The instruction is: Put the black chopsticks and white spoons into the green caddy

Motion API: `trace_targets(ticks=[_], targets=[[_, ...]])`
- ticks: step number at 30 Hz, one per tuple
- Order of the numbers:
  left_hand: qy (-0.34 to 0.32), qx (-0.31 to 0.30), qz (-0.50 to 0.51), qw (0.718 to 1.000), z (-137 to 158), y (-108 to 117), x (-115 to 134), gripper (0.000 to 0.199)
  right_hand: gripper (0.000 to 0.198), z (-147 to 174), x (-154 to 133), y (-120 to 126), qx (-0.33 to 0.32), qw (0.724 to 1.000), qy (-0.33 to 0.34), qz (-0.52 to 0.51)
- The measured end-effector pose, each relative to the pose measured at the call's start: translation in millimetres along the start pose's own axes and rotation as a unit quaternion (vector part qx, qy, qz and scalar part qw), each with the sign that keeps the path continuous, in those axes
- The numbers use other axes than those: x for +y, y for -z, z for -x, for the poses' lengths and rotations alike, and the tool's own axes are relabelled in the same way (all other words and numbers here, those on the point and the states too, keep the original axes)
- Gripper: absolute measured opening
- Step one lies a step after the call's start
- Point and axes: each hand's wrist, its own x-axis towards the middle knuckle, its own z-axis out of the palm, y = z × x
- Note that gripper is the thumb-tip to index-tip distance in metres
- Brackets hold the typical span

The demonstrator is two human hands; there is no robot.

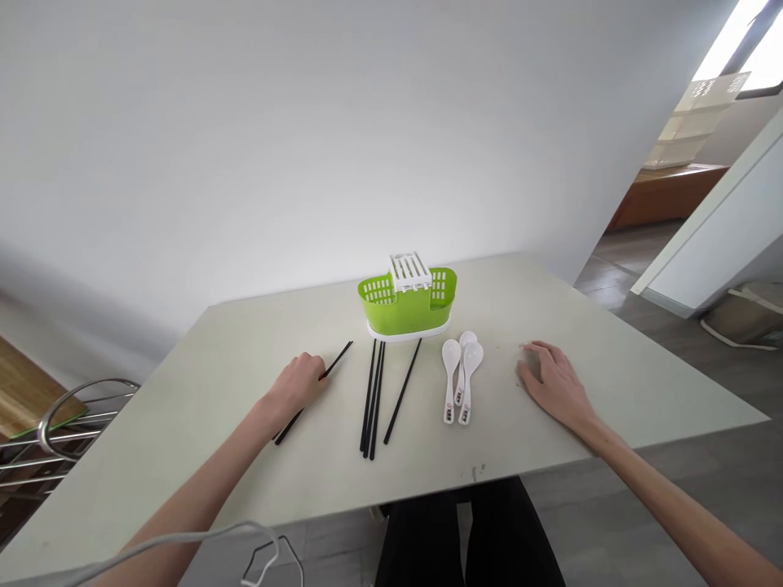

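My left hand [299, 381] is closed around black chopsticks [338, 359] low over the left part of the table; their ends stick out on both sides of the fist. More black chopsticks [373, 399] lie side by side near the middle, with a single chopstick [404, 390] slanting apart to their right. Three white spoons [462, 375] with printed handles lie together, bowls pointing away from me. To their right, my right hand [555, 385] rests on the tabletop, fingers loosely apart and holding nothing. Behind the chopsticks stands a green utensil basket [400, 314] with a white slotted top piece [411, 271].
The pale table [245, 334] reaches back to a white wall [275, 147]. Left of it stands a metal rack [61, 440] with a wooden board [30, 391]. A white cable [183, 538] hangs across the lower left, over my forearm.
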Motion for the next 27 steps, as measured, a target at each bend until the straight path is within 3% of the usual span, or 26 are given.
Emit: trace_targets(ticks=[4,8,10,13,16,20,24,27], targets=[[0.005,-0.015,0.022,1.000,-12.1,34.5,0.8,0.019,0.044,0.4,-2.1,-0.1,-0.005,1.000,0.001,0.004],[0.051,0.002,0.149,0.988,-27.3,79.6,23.1,0.023,0.042,0.4,-4.8,1.7,-0.003,1.000,0.015,-0.002],[0.068,0.043,0.283,0.956,-34.8,97.0,40.9,0.031,0.041,0.4,-6.3,3.2,-0.003,1.000,0.017,-0.006],[0.046,0.145,0.436,0.887,-48.7,111.6,67.2,0.035,0.040,0.7,-9.4,5.2,0.000,1.000,0.014,-0.012],[0.017,0.211,0.506,0.836,-69.2,115.9,84.4,0.029,0.039,1.3,-12.6,5.7,0.000,1.000,0.012,-0.018],[0.011,0.258,0.559,0.788,-103.4,114.4,91.7,0.019,0.038,1.8,-14.8,4.4,-0.004,1.000,0.008,-0.026],[0.029,0.285,0.572,0.768,-133.0,103.7,92.2,0.015,0.037,1.4,-14.9,3.6,0.006,0.999,0.013,-0.030],[0.043,0.295,0.557,0.775,-147.1,89.6,91.2,0.015,0.037,1.3,-16.2,4.9,0.004,0.999,0.014,-0.029]])
